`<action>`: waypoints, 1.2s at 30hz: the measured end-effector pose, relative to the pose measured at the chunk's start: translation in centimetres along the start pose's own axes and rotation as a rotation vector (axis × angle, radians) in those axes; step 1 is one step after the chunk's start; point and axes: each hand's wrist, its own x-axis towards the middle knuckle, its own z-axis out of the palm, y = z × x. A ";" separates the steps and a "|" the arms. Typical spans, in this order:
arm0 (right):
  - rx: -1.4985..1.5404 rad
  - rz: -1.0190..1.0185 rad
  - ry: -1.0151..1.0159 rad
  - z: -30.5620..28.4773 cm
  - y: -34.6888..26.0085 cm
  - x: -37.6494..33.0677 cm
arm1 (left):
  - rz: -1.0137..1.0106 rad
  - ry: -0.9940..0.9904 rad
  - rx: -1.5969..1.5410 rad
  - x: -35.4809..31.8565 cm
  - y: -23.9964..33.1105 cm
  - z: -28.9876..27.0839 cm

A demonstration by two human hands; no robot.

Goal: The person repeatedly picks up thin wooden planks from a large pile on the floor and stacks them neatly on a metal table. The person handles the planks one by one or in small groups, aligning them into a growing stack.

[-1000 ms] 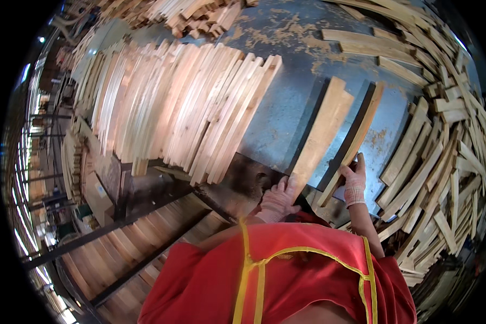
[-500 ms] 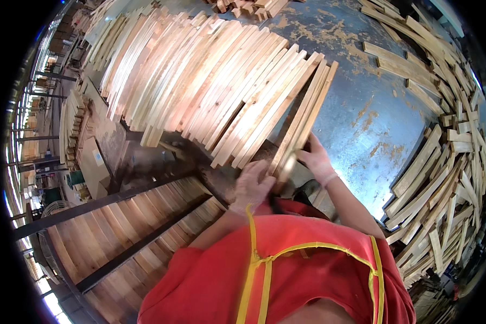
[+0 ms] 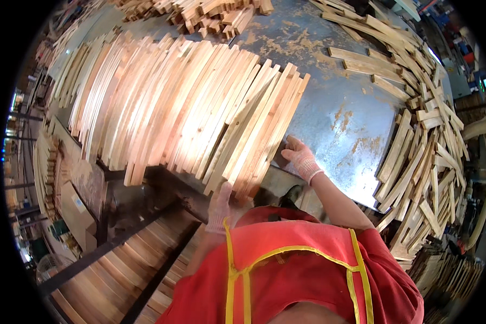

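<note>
A long row of pale wooden strips [image 3: 183,108] lies side by side on the blue-grey metal table, their near ends uneven. My left hand [image 3: 220,208], in a thin whitish glove, is at the near ends of the strips toward the row's right end. Its fingers are extended and point away from me, the tips at the wood. My right hand [image 3: 301,158], also gloved, is beside the last strips [image 3: 278,124], just right of their near part. Its fingers are loosely bent and apart, with nothing visible in them.
Loose wooden strips [image 3: 416,156] are heaped along the table's right side. A stack of short wood pieces [image 3: 210,16] stands at the far edge. Sawdust patches mark the metal tabletop [image 3: 345,135]. Below left, more boards [image 3: 119,270] lie between dark metal rails.
The rightmost strips, which had a dark gap beside them, now lie close against the row. Both hands have come off them and moved apart. The view has shifted.
</note>
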 end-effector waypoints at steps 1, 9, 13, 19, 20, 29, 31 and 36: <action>-0.012 0.043 -0.065 0.5 -2.1 -1.4 | 0.108 -0.027 0.137 -0.5 0.7 -1.2; 0.126 -0.044 0.027 4.2 -2.3 -2.1 | -0.259 -0.358 0.074 10.1 12.7 4.9; 0.044 0.050 0.070 3.5 -2.8 -2.1 | 0.020 -0.315 1.266 16.0 9.4 10.2; 0.172 -0.001 0.050 4.1 -8.7 -4.2 | 0.421 -0.179 1.758 14.3 11.6 2.4; 0.254 -0.172 -0.044 3.4 -6.0 -2.4 | 0.419 -0.210 1.688 13.4 13.4 2.4; 0.493 -0.057 -0.012 -4.0 1.6 -3.4 | 1.150 0.312 2.009 8.1 11.8 -4.9; 0.433 0.006 0.119 -7.5 1.5 -6.3 | 0.846 0.138 1.663 2.9 5.4 -5.8; 0.344 0.029 0.461 -16.7 5.6 -10.4 | -0.184 0.487 0.262 -0.7 -4.1 -6.6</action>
